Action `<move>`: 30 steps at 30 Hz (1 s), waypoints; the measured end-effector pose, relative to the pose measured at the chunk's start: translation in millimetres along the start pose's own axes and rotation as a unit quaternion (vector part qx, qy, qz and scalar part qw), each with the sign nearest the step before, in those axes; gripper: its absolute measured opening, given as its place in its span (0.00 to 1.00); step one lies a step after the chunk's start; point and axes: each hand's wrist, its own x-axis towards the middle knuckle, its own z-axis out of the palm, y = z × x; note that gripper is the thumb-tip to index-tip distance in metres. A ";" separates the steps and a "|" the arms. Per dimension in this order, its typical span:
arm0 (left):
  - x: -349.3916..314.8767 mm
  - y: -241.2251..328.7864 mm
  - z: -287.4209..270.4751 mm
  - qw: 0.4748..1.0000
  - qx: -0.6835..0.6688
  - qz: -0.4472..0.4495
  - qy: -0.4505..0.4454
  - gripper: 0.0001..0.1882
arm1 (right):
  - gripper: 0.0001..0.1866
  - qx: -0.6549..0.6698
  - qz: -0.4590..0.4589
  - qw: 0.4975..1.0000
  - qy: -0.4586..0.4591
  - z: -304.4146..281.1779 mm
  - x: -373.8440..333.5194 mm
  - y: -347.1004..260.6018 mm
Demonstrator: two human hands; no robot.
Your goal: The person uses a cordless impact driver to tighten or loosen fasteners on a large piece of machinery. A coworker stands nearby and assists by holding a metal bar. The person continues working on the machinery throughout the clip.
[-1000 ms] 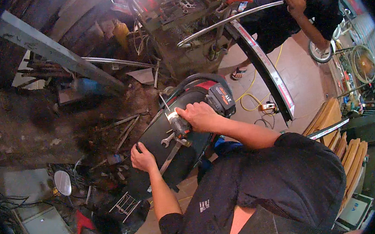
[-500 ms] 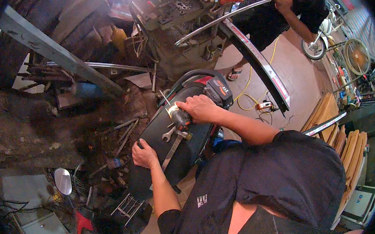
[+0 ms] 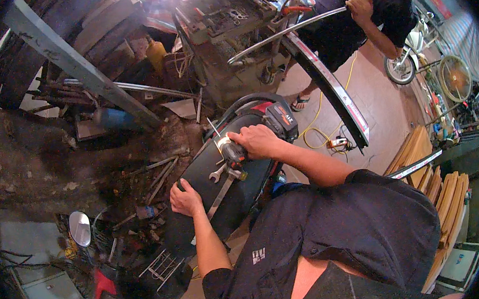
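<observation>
- Cordless drill (image 3: 233, 154) over the rear half of the black seat (image 3: 202, 171) of a motorbike, its thin bit (image 3: 213, 126) slanting toward the seat's far edge, its battery pack (image 3: 282, 122) near the rear end.
- Right hand (image 3: 257, 141): fingers wrapped around the drill's handle, thumb lying along the body.
- Left hand (image 3: 186, 200): laid on the seat's far edge toward the front end, thumb spread from the fingers; nothing shows in its grasp.
- Between the hands, an open-ended wrench (image 3: 215, 176) and a flat metal strip (image 3: 221, 199) lie on the seat.
- Tray-like top of the workbench (image 3: 218, 71): small metal pieces (image 3: 234, 16), some ring-shaped, lie inside its raised edges.
- Left of the bench stands a yellow bottle (image 3: 156, 54); its contents cannot be seen.
- Pale case (image 3: 459, 268) beside the stacked wooden slats (image 3: 449, 202); its inside cannot be made out.
- Beyond the bench's right edge, another person's hand (image 3: 360, 11) grips a curved metal bar (image 3: 291, 29).
</observation>
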 end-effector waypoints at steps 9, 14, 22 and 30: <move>0.6 -0.2 0.2 1.000 0.005 0.003 -0.001 0.26 | 0.41 -0.006 -0.007 1.000 0.004 3.2 -0.1 2.5; 0.3 0.4 -0.5 1.000 0.001 -0.004 -0.006 0.25 | 0.41 -0.011 -0.002 1.000 0.001 4.1 0.2 1.5; 0.4 0.5 0.5 1.000 0.001 -0.002 -0.002 0.26 | 0.41 -0.004 -0.014 1.000 0.014 3.4 -0.4 2.5; -0.5 0.0 -0.1 1.000 0.006 0.004 0.003 0.26 | 0.40 0.001 -0.006 1.000 0.007 3.6 -0.6 1.5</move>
